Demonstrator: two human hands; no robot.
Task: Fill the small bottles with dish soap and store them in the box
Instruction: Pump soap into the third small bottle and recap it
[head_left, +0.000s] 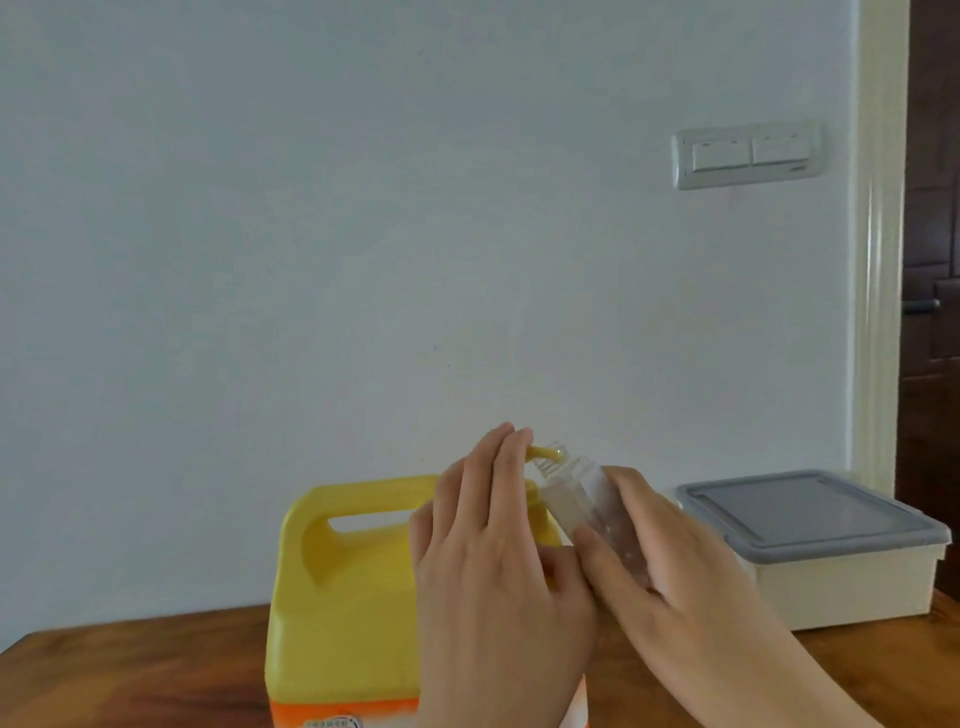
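Fingers (506, 467) of L hand (498, 545) lie nearly straight and close together, flat on top of the yellow pump spout (543, 453), tips pointing to 12 o'clock. I can't tell how hard they press. L thumb is tucked under the palm, mostly hidden.

R hand (670, 561) comes in from 5 o'clock, fingers and thumb curled round the small bottle (576, 493), gripping its lower body. Thumb sits on the near face; other fingers wrap behind.

Bottle is clear plastic w/ a squarish body, ribbed threaded neck and no cap. It's tilted, mouth toward 11 o'clock, right at the spout tip, and sits just below frame centre, btwn both hands. I can't tell how much soap is inside.

Dish soap jug (343, 582) is big and yellow w/ a moulded handle and an orange label band at the bottom. It stands upright on the wooden table (130, 675), at 7 o'clock from the bottle, partly behind L hand.

Box (831, 587) is cream w/ a grey lid (800, 512), which is on. It sits at 3 o'clock from the hands, well apart from the jug.

Wall switch (748, 156) is at 1 o'clock; dark door (932, 260) is on the R edge.
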